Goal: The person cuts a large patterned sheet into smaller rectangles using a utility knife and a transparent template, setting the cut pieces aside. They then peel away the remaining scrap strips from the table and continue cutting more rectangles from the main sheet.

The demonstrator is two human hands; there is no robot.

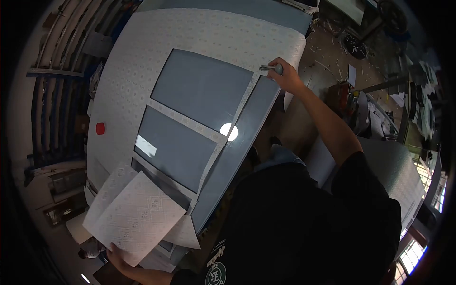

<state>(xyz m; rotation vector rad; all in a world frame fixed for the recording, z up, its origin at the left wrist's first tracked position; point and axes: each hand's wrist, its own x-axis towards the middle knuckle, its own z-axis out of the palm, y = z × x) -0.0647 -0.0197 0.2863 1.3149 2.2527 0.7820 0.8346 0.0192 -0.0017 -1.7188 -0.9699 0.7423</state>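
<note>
My left hand [116, 259], at the lower left, grips the edge of cut patterned sheets [137, 213], pale with a diamond and floral print. My right hand [288, 78] is closed around a small grey tool [278, 69] with a metal front end, which looks like a utility knife. The metal end lies over the top corner of a narrow patterned strip. A large patterned sheet [128, 61] covers much of the grey table [204, 85]. Two rectangular openings in it show the table's surface, with thin strips [190, 124] between and beside them.
A red round object [100, 128] sits on the sheet at the left. Racks [59, 71] line the left side. Scraps litter the floor [327, 52] at upper right. A large roll of patterned material [394, 175] lies behind my right arm. Another person [90, 251] is at the lower left.
</note>
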